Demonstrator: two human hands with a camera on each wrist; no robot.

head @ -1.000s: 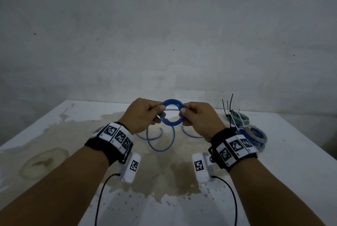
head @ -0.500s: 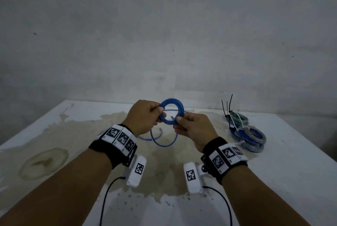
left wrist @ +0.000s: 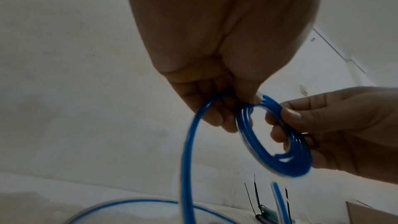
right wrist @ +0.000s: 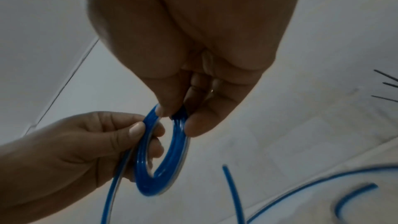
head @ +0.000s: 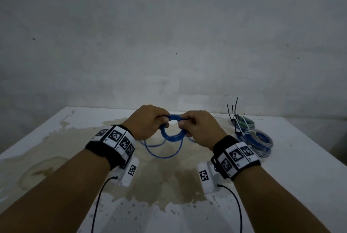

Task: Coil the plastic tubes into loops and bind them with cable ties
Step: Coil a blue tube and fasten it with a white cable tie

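Blue tube coil held in both hands above the table.

Left hand (head: 148,122) and right hand (head: 201,129) each pinch opposite sides of the blue tube coil (head: 171,135) at frame centre; its loose tube end (head: 165,154) trails onto the stained white table (head: 56,138). At right, finished coils (head: 259,141) lie stacked, bound with cable ties (head: 233,109). No containers are visible.

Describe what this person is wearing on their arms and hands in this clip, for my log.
Bare forearms, no sleeves or gloves. Each wrist has a black strap carrying white square tiles printed with black fiducial markers: left wrist band, right wrist band. Under each wrist hangs a white camera module with one more marker: left, right. A thin black cable trails from each module toward the body.
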